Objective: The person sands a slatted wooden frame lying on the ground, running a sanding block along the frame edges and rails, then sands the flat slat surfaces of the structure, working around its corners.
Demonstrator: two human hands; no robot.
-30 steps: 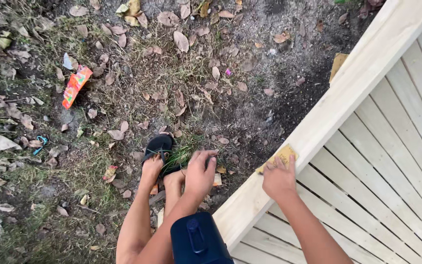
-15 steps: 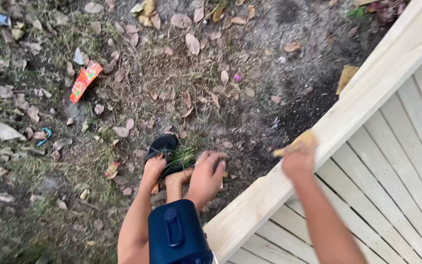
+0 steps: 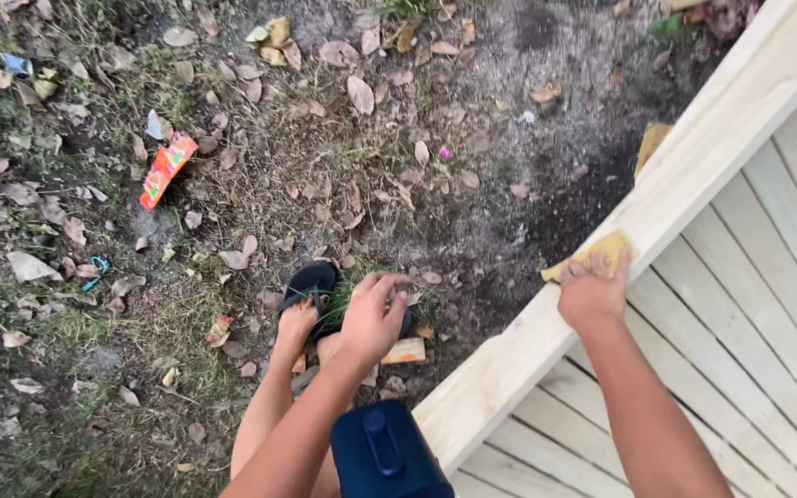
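My right hand (image 3: 590, 293) presses a yellow-brown piece of sandpaper (image 3: 601, 251) flat against the top edge of a pale wooden frame rail (image 3: 694, 157). My left hand (image 3: 373, 318) hangs free in front of my legs, fingers loosely spread, holding nothing. Below it are my feet in black flip-flops (image 3: 308, 281) on the dirt. A dark blue object (image 3: 385, 454) sits at my waist at the bottom of the view.
White slatted boards (image 3: 767, 304) fill the right side behind the rail. The ground is bare soil and sparse grass strewn with dry leaves, an orange wrapper (image 3: 166, 169), and a small wood offcut (image 3: 406, 350) by my feet.
My right hand has slid the sandpaper up along the rail, away from me. My left hand has stayed near my legs.
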